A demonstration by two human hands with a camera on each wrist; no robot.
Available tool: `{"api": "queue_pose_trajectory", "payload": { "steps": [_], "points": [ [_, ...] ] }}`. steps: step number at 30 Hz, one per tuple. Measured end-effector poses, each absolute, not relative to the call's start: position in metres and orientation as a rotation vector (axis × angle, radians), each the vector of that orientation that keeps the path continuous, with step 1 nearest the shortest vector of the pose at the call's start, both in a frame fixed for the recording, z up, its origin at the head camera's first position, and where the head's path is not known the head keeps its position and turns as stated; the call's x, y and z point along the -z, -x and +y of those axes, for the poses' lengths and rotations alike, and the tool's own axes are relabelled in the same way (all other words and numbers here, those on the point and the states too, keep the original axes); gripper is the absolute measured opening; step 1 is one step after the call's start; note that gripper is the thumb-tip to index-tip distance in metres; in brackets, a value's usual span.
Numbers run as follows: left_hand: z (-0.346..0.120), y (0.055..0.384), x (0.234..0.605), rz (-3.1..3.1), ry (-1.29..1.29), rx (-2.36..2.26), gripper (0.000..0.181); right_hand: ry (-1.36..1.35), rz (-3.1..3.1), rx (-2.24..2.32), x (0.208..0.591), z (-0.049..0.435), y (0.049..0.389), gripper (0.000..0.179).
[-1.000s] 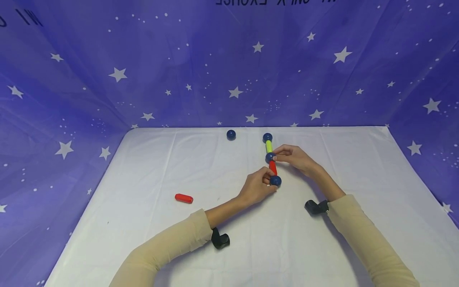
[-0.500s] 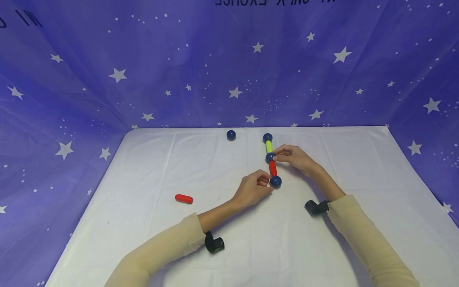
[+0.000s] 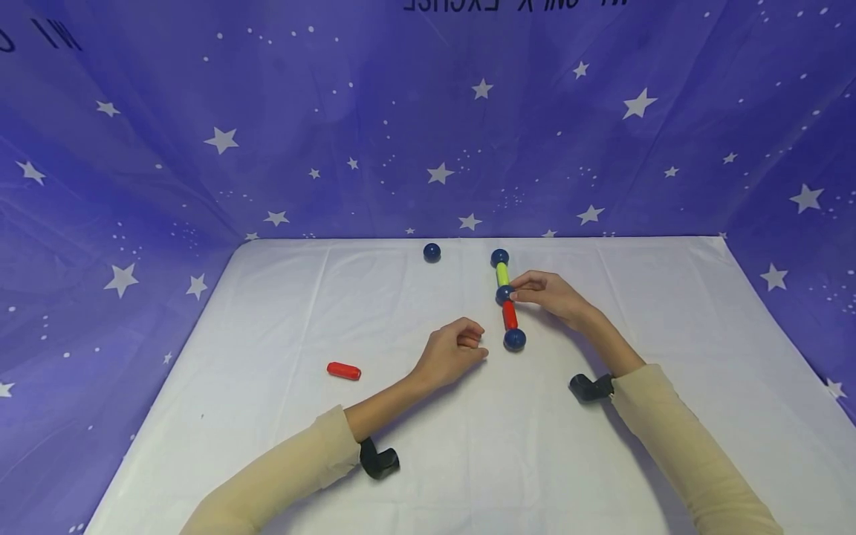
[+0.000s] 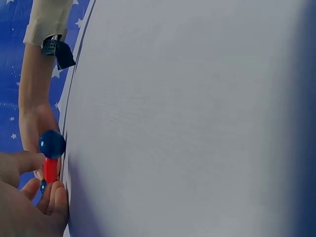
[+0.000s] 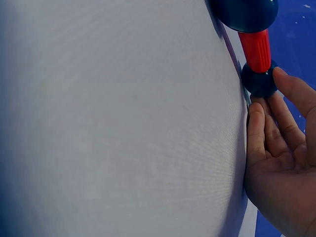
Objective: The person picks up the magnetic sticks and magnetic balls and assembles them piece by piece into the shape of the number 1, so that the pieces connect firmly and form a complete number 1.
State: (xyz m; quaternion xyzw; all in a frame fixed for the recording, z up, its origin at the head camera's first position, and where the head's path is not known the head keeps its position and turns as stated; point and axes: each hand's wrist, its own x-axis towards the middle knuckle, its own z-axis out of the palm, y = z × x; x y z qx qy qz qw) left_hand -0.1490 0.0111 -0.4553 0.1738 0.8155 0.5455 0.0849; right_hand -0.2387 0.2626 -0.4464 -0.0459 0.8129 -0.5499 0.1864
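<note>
A straight chain lies on the white cloth in the head view: a far blue ball [image 3: 499, 257], a yellow-green rod [image 3: 503, 274], a middle blue ball [image 3: 503, 295], a red rod [image 3: 510, 315] and a near blue ball [image 3: 514, 339]. With thumb and fingers my right hand [image 3: 551, 297] pinches the middle ball, as the right wrist view also shows. To the left of the near ball, my left hand [image 3: 446, 357] hovers apart from the chain, fingers loosely bent around nothing. The far ball and yellow-green rod cannot be seen in the right wrist view.
A loose red rod [image 3: 344, 371] lies left of my left hand. One loose blue ball [image 3: 432, 253] sits near the back edge of the white-covered table [image 3: 281, 312]. Purple star-printed cloth [image 3: 374, 148] rises behind and at the sides. Each wrist carries a black camera mount [image 3: 590, 388].
My left hand has let go of the near end of the chain and moved left, away from it. The right hand keeps its hold on the middle ball; the chain stays put.
</note>
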Motion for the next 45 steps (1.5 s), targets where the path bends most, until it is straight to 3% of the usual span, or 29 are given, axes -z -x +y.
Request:
{"api": "queue_pose_trajectory", "payload": {
  "steps": [17, 33, 45],
  "points": [
    [-0.031, 0.137, 0.449, 2.399, -0.510, -1.733, 0.029, 0.162, 2.288, 1.583, 0.458, 0.268, 0.241, 0.043],
    [-0.102, 0.131, 0.431, 2.456, -0.442, -1.722, 0.035, 0.144, 2.296, 1.580, 0.458, 0.268, 0.242, 0.042],
    [-0.161, 0.131, 0.437, 2.641, -0.500, -1.555, 0.037, 0.138, 2.266, 1.611, 0.455, 0.267, 0.240, 0.042]
  ]
}}
